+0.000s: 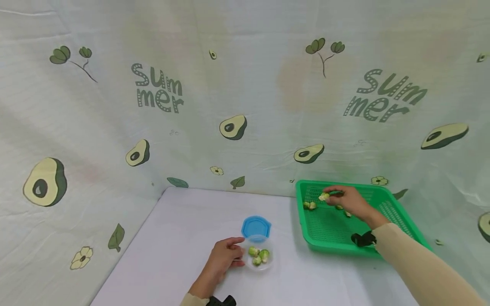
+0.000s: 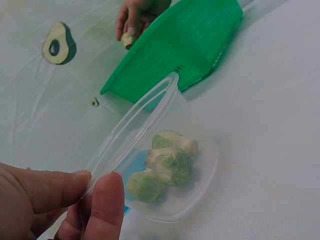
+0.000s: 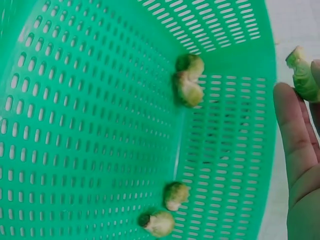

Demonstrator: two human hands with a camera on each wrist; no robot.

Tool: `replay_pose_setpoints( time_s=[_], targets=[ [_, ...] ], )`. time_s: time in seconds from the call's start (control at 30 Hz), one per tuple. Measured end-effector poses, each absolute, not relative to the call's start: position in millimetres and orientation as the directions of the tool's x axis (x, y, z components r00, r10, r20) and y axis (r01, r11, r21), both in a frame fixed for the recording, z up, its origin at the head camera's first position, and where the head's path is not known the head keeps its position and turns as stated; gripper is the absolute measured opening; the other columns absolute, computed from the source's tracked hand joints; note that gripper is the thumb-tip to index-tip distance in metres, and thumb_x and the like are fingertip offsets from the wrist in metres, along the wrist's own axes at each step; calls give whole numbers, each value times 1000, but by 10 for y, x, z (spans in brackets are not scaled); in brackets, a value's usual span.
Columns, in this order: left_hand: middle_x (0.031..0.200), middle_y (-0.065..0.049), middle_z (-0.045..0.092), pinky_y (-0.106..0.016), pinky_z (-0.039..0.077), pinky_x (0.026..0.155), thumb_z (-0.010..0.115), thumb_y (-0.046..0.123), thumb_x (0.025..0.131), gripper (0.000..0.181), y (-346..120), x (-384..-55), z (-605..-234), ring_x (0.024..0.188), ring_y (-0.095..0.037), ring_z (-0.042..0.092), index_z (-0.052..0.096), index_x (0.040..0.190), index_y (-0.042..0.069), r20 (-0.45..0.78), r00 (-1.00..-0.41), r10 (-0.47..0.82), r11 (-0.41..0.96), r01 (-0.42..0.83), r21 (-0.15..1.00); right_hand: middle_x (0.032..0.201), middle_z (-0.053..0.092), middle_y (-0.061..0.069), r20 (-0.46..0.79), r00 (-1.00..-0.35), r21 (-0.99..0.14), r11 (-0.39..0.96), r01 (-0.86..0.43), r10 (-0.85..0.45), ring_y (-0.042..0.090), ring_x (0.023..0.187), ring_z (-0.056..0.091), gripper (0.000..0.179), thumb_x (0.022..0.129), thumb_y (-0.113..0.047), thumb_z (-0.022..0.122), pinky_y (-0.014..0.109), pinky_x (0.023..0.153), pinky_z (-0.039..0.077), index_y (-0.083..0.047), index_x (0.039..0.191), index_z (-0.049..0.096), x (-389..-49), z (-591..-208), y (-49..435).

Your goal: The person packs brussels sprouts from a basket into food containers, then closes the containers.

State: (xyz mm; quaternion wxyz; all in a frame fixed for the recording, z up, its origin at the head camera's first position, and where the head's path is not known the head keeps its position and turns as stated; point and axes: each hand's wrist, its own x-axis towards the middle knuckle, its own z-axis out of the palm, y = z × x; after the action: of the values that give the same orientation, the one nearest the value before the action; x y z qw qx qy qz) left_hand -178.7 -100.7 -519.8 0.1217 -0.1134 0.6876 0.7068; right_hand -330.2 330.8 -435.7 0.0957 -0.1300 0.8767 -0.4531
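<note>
Between the fingertips of my right hand (image 1: 350, 200) is a Brussels sprout (image 1: 324, 196), pinched above the green basket (image 1: 325, 246). Several more sprouts (image 3: 190, 93) lie inside that basket, as the right wrist view shows. My left hand (image 1: 226, 257) pinches the rim of a clear plastic tub (image 2: 200, 200) with thumb and fingers. In the tub rest three sprouts (image 2: 172, 165). Right behind the tub lies a blue lid (image 1: 255, 227), its near edge partly seen through the clear plastic.
A white cloth (image 1: 183, 229) covers the table. Behind it hangs a pale curtain (image 1: 260, 106) printed with avocados and lettering. The basket stands at the back right, close to the curtain, with raised slotted walls.
</note>
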Motion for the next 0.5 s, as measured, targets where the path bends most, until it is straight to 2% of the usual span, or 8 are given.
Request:
replay_pose_setpoints(
  time_s=[0.1, 0.33, 0.5],
  targets=[
    [90, -4, 59, -31, 66, 66, 72, -6, 91, 46, -1013, -1800, -5223, 77, -16, 65, 66, 137, -5, -326, -945, 18, -30, -326, 945, 140, 62, 27, -24, -954, -828, 541, -149, -299, 26, 110, 71, 54, 105, -26, 69, 47, 91, 62, 1, 149, 54, -3249, -4290, 3292],
    [89, -3, 59, -31, 66, 66, 73, -5, 92, 46, -1011, -1813, -5213, 77, -15, 63, 65, 137, -6, -330, -944, 23, -19, -331, 944, 132, 68, 25, 20, -962, -846, 509, -162, -273, 25, 105, 74, 52, 103, -29, 71, 36, 87, 63, 0, 144, 57, -3112, -4172, 3251],
    [90, -4, 60, -30, 66, 67, 73, -4, 92, 45, -1009, -1786, -5185, 77, -15, 63, 66, 137, -4, -337, -941, 20, -9, -337, 941, 130, 69, 25, 44, -966, -868, 469, -164, -256, 11, 99, 75, 50, 103, -27, 72, 34, 89, 64, 0, 142, 59, -3003, -4123, 3189]
  ],
)
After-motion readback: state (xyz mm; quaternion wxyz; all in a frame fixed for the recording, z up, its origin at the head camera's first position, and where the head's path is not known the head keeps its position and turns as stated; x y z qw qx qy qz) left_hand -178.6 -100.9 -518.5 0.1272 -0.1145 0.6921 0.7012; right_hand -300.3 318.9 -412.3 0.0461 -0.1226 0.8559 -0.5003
